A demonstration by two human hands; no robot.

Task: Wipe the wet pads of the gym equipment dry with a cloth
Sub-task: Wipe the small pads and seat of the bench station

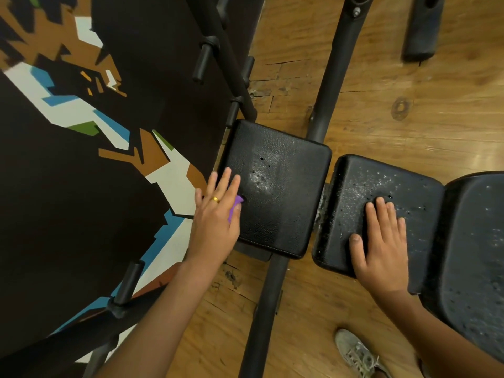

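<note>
**Cloth flat on one pad, my other grip steady on the next**

My left grip (218,214) lies flat on the purple cloth (236,207). My fingers are straight and a little spread, and they press the cloth down on the left pad (286,214). Only a small bit of cloth peeks out by my first finger. The rest is hidden under my palm. I hold it flat so that lots of cloth touches the pad and soaks up water.

The cloth sits at the pad's 9 o'clock edge. I think that is a good place to begin a sweep, because the wet patch (261,173) is at about 1 o'clock from my grip, near the middle of the pad.

My right grip (381,241) rests flat on the middle pad (354,192), fingers straight and close together, holding nothing. I think it is there so I can lean on it and stay steady while I reach.

The middle pad is just beside the left pad, at its 3 o'clock, with a thin gap between them. It is dotted with water drops. The right pad (477,255), further along at 3 o'clock, has drops too.

So I guess most of the job is left to do. My right palm is on a wet pad, so it could slip.
</note>
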